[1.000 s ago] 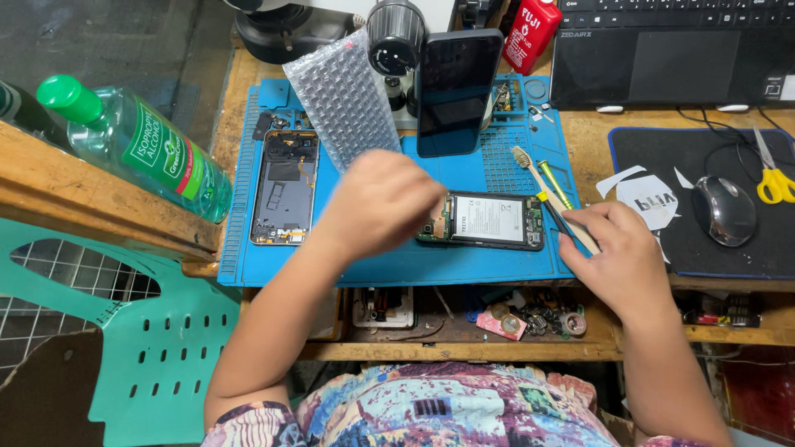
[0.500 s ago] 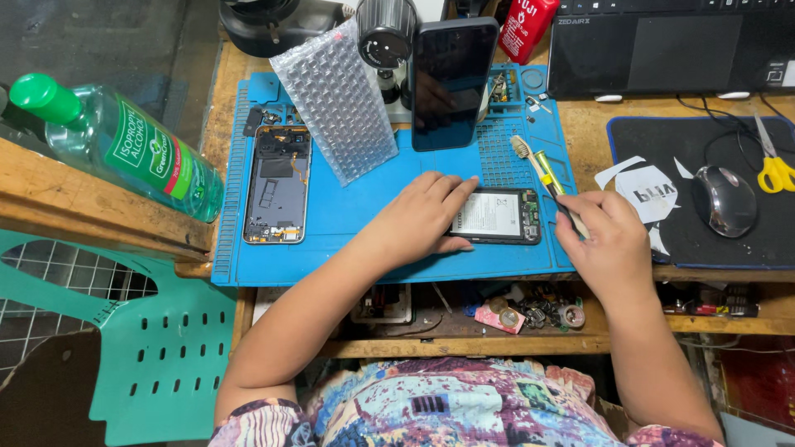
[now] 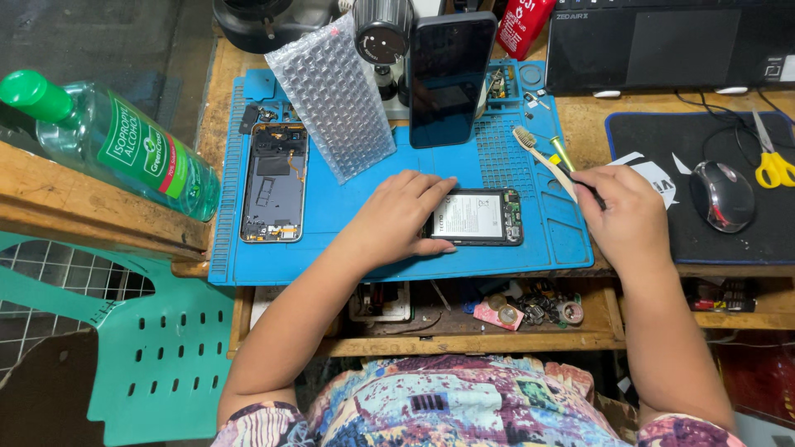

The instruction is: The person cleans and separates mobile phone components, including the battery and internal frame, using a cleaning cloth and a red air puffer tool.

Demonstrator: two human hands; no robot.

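Left hand [image 3: 396, 217] flat, fingers spread, pinning the left end of the opened black phone with its white-labelled battery [image 3: 478, 217], which lies on the blue silicone work mat [image 3: 348, 248]. Right hand [image 3: 623, 213] closed around a thin dark tool handle [image 3: 593, 192], just right of the phone, not touching it. Pale toothbrush [image 3: 540, 155] lies beside that hand. Second opened phone chassis [image 3: 274, 182] sits at mat's left; sheet of bubble wrap [image 3: 333, 95] leans behind.

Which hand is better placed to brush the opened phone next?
Probably the right hand: it holds the brush just beside the opened phone. The left hand lies on the phone's left end, steadying it on the blue mat.
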